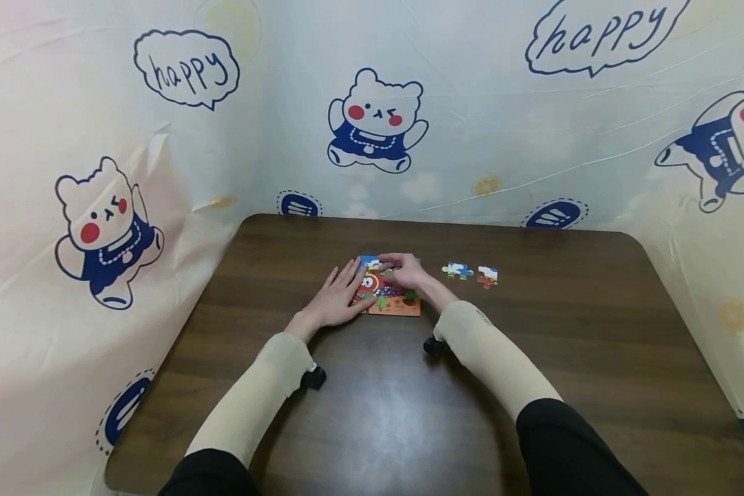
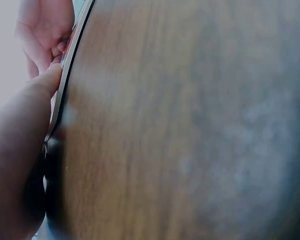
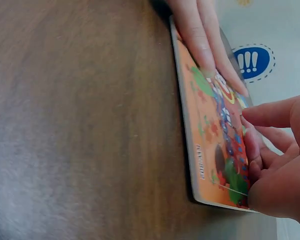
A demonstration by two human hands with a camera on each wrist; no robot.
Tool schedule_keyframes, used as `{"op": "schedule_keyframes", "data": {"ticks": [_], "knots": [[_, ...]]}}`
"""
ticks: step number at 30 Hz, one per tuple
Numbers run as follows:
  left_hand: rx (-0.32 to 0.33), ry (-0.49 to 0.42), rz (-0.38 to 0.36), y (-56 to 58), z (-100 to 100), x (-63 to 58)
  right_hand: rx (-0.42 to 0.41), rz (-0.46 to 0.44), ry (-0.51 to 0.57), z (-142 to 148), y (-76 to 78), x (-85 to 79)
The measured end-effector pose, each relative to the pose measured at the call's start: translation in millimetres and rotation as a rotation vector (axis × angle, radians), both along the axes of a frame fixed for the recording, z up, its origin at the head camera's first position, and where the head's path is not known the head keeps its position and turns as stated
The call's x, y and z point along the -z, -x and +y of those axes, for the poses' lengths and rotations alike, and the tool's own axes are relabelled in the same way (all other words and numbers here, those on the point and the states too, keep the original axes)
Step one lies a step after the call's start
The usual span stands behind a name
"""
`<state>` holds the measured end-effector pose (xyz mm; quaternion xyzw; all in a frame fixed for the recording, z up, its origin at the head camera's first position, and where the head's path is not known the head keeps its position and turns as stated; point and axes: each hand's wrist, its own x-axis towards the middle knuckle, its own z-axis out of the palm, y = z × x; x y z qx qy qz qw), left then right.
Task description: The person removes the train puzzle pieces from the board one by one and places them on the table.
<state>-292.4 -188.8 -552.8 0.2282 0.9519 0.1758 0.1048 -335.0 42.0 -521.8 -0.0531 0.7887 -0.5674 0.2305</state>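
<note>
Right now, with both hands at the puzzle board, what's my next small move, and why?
Probably take your right hand across to the nearer loose piece: it and a second loose piece lie right of the puzzle board, while your left hand rests on the board and could steady it.

Left forearm (image 1: 254,399) and right forearm (image 1: 499,362) angled inward, reaching toward worktop's (image 1: 595,310) far edge. Left hand (image 1: 336,297) palm-down, fingers spread. Right hand (image 1: 409,273) close beside it, fingers bent.

A brown wood-grain table (image 1: 595,331) carries a puzzle board (image 1: 394,305) and, near it, two loose pieces (image 1: 457,270)
</note>
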Motion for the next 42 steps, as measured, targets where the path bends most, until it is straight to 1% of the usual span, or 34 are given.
{"op": "schedule_keyframes", "data": {"ticks": [2, 6, 9, 13, 16, 19, 22, 24, 28, 31, 35, 42], "knots": [[0.000, -0.004, 0.001, -0.8, -0.2, -0.1, 0.013, 0.034, -0.005, -1.8, -1.8, 3.2], [-0.006, -0.004, 0.011, -0.4, -1.5, 3.5, 0.051, 0.144, -0.047, -8.8, -6.3, 10.4], [-0.015, -0.006, 0.006, 1.2, -2.4, 7.6, 0.106, 0.224, -0.089, -15.7, -9.7, 14.7], [-0.017, 0.004, -0.002, 2.7, -1.6, 10.8, 0.196, 0.285, -0.139, -23.2, -13.6, 18.6], [-0.012, 0.010, 0.003, 2.0, 0.3, 10.5, 0.249, 0.308, -0.145, -25.1, -15.4, 20.1], [-0.009, 0.016, 0.021, 0.0, 2.7, 8.9, 0.273, 0.315, -0.138, -25.1, -15.4, 21.8], [-0.007, 0.033, 0.047, -2.0, 4.2, 6.4, 0.276, 0.319, -0.146, -24.7, -14.9, 23.5], [-0.008, 0.040, 0.049, -2.2, 4.3, 5.9, 0.277, 0.324, -0.155, -24.7, -15.0, 23.9], [-0.013, 0.035, 0.031, 2.7, 1.1, 12.0, 0.283, 0.356, -0.157, -25.7, -15.8, 24.6], [-0.018, 0.038, 0.032, 3.0, -0.2, 13.3, 0.284, 0.400, -0.173, -27.8, -15.9, 27.0], [-0.015, 0.034, 0.043, 0.0, 0.4, 9.5, 0.289, 0.434, -0.187, -29.4, -16.7, 28.5], [-0.012, 0.017, 0.038, 2.6, -0.7, 13.4, 0.301, 0.427, -0.184, -30.0, -18.6, 26.0]]}}
